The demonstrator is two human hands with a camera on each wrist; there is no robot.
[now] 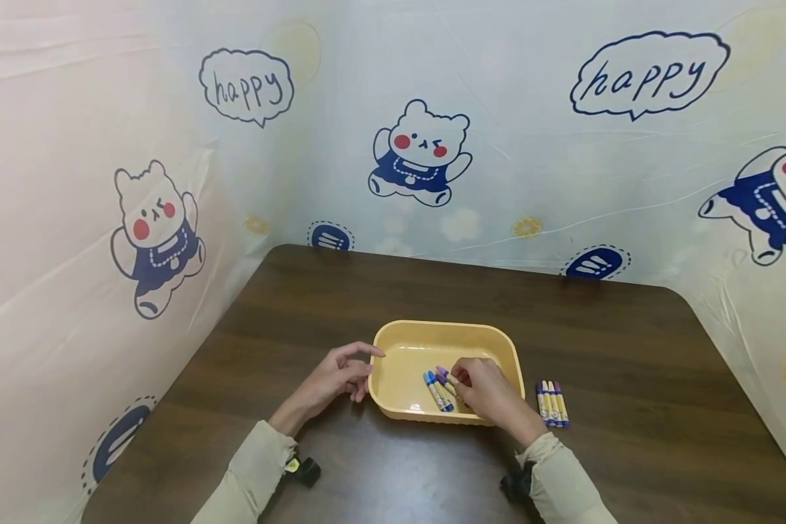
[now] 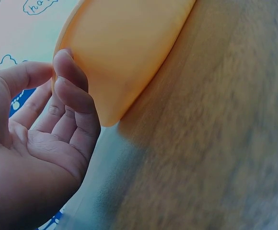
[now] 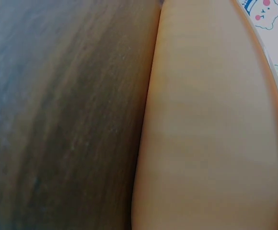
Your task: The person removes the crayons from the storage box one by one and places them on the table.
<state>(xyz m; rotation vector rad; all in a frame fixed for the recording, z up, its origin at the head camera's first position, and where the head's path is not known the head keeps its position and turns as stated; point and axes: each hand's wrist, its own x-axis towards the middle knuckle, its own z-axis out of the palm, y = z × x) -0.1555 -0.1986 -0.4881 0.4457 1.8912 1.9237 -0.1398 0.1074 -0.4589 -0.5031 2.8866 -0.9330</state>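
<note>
A yellow plastic basket (image 1: 396, 331) sits on the table in the head view. My left hand (image 1: 337, 375) is at its left rim, index finger reaching over the edge and thumb outside; the left wrist view shows this hand's fingertips (image 2: 64, 84) against the rim. My right hand (image 1: 485, 389) reaches in over the basket's right front and pinches a crayon with a purple tip (image 1: 442, 371) near the floor of the basket. Right beside it lie blue-tipped crayons (image 1: 435, 393) with yellow wrappers. The right fingertips partly cover the pinched crayon.
Right of the basket, several crayons (image 1: 552, 404) lie side by side on the dark wooden table (image 1: 629, 342). A printed cloth (image 1: 530, 167) hangs behind and at the sides. In the right wrist view the basket's outer wall (image 3: 211, 120) fills much of the frame.
</note>
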